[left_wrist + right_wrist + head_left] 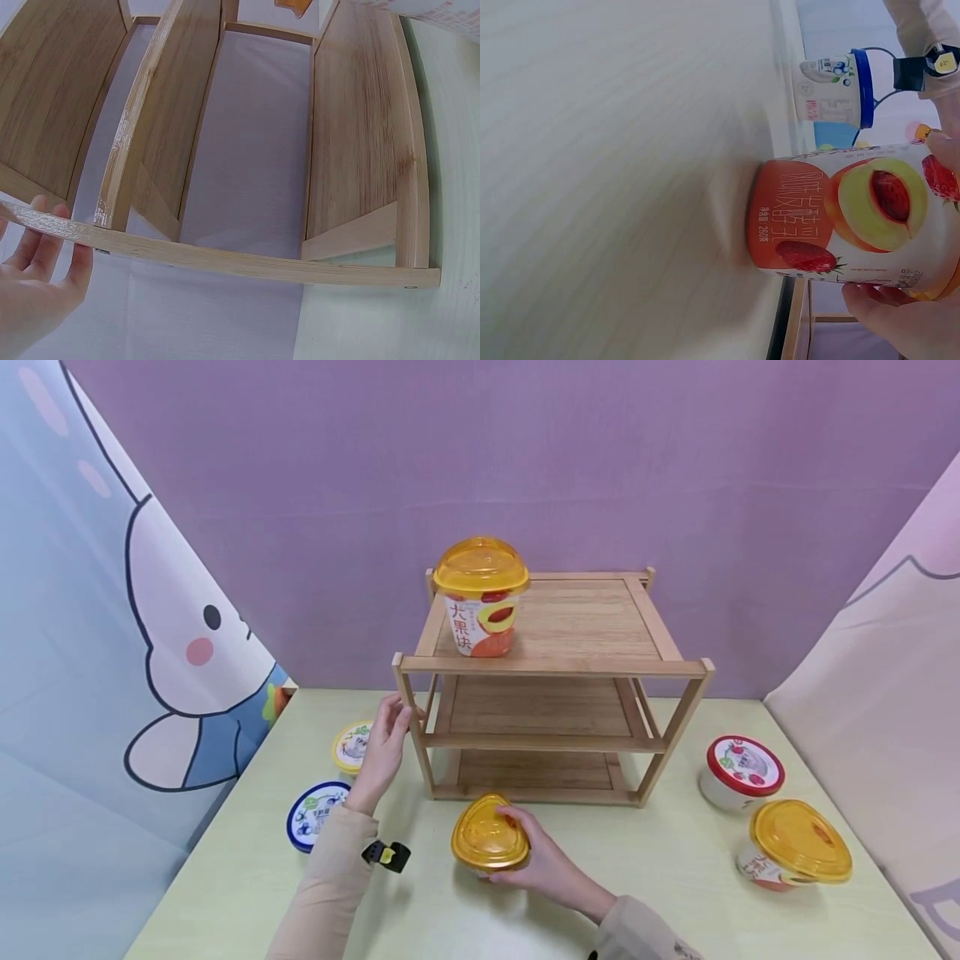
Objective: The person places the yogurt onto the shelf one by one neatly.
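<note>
My right hand (547,868) grips a yogurt cup (489,839) with a domed yellow lid, in front of the rack. In the right wrist view, the cup (855,214) shows peach and strawberry pictures; its base is close to the tabletop, and I cannot tell whether they touch. The wooden three-tier rack (547,667) stands at the middle of the table. At its front left post, my left hand (384,747) holds the wood, thumb and fingers on either side in the left wrist view. A similar yellow-lidded cup (483,602) stands on the top tier's left side.
Left of the rack are a tub with a yellow-rimmed lid (351,745) and a blue-lidded tub (313,814), partly behind the left arm. To the right stand a red-lidded tub (744,770) and another yellow-lidded cup (798,843). A purple cloth (300,527) hangs behind the table.
</note>
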`<state>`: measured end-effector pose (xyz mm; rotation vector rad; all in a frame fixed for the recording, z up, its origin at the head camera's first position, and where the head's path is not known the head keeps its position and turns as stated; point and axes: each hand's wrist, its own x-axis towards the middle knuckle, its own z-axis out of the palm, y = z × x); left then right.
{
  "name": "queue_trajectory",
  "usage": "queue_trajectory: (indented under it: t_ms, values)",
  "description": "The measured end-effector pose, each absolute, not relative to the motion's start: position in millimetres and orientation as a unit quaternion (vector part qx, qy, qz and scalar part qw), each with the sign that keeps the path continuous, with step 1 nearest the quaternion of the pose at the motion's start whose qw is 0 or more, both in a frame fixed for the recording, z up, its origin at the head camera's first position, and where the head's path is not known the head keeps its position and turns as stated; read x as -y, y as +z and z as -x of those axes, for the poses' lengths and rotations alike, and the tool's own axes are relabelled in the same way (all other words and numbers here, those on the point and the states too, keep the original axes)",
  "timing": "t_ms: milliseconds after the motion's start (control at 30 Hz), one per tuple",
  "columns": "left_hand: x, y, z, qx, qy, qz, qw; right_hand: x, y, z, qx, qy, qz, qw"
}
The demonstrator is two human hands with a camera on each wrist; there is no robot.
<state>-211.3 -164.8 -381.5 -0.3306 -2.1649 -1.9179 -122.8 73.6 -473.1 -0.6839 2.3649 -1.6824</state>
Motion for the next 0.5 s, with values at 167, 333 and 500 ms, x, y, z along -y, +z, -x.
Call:
queue_trajectory:
  t_ms: [167,333,500]
  values:
    - [165.6,-386.3,214.1,0.741,-0.649,0.117,0.127,-70.7,-453.1,115.9,-0.796,-0.557,0.226,0.072]
    - [165.7,-385.4,213.8,0.742,-0.65,0.113,0.123,-69.2,-438.0,111.7,-0.801,-0.551,0.22,0.076]
    - [161.8,-374.8,206.6,0.744,-0.649,0.107,0.115,-71.2,-448.5,115.5,-0.807,-0.545,0.217,0.071]
